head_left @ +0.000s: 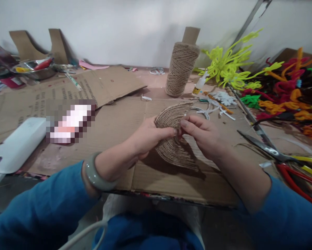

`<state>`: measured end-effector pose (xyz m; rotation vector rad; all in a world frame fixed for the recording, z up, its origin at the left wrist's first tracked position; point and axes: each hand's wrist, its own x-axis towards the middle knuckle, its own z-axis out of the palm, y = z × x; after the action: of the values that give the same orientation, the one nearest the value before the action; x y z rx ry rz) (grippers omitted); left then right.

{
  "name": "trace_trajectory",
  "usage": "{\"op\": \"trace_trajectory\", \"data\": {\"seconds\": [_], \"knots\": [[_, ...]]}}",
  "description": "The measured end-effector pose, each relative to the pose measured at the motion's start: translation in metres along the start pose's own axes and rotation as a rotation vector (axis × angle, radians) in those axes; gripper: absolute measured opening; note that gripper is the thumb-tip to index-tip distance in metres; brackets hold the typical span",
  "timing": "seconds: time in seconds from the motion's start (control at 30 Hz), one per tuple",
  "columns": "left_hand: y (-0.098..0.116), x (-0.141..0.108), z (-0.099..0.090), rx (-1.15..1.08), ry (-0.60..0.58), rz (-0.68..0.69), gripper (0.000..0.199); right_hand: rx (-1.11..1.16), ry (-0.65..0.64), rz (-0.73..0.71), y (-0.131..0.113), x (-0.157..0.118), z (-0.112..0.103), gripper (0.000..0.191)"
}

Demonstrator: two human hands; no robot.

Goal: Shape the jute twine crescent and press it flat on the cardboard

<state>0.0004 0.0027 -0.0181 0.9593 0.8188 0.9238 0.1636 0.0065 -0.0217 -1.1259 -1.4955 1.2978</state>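
A half-round piece of coiled jute twine (171,151) is held up over the cardboard, its curved side to the left. My left hand (152,137) grips it from the left, thumb across its front near the centre of the curves. My right hand (200,133) is closed in a pinch at the piece's inner edge, close to the left thumb. What lies between the right fingertips is too small to make out. Behind the piece stands a spool of jute twine (182,69), with a small glue bottle (199,84) beside it.
Cardboard sheets (119,111) cover the table. To the left lie a white power bank (19,144) and a blurred-out phone (71,123). Red-and-yellow-handled scissors (273,151) rest at right, near colourful pipe-cleaner shapes (288,97). A metal bowl (37,73) sits back left.
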Motion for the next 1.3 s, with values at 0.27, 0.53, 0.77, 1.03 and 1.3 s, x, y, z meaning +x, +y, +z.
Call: {"op": "trace_trajectory", "data": {"seconds": [0.27,0.53,0.77,1.03,1.3], "knots": [[-0.002,-0.002,0.003,0.064,0.001,0.022,0.025,-0.134,0.057,-0.056,0.002,0.0,0.001,0.016],[-0.006,-0.002,0.002,0.031,0.007,-0.025,0.029,-0.139,0.054,-0.061,0.008,0.001,0.001,0.013],[-0.005,0.002,0.0,0.054,0.0,-0.008,0.026,-0.041,0.033,-0.056,0.005,0.003,0.0,0.019],[-0.006,0.0,0.002,0.106,0.015,0.05,0.026,-0.15,0.102,-0.031,0.008,0.002,0.002,0.019],[-0.007,0.003,0.0,0.105,-0.014,0.009,0.028,0.032,0.011,-0.066,0.011,0.005,-0.001,0.024]]}}
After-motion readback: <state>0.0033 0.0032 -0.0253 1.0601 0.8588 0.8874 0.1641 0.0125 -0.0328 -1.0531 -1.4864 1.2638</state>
